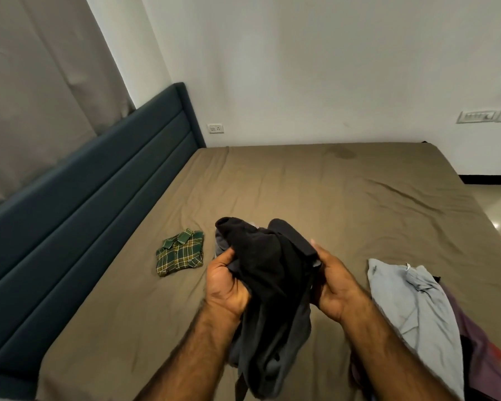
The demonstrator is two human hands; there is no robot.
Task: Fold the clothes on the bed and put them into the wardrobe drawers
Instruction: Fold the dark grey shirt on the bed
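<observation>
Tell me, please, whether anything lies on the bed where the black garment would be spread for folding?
Nothing visible does. Both hands hold the black garment above bare sheet; the green shirt lies left, the grey garment right.

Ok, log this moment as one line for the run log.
left hand: grips black garment | right hand: holds same garment | green plaid shirt: folded on bed | unfolded pile: waiting at right

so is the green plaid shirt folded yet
Folded. The green plaid cotton shirt lies on the brown bed sheet as a compact rectangle, collar on top, sleeves tucked out of sight.
</observation>
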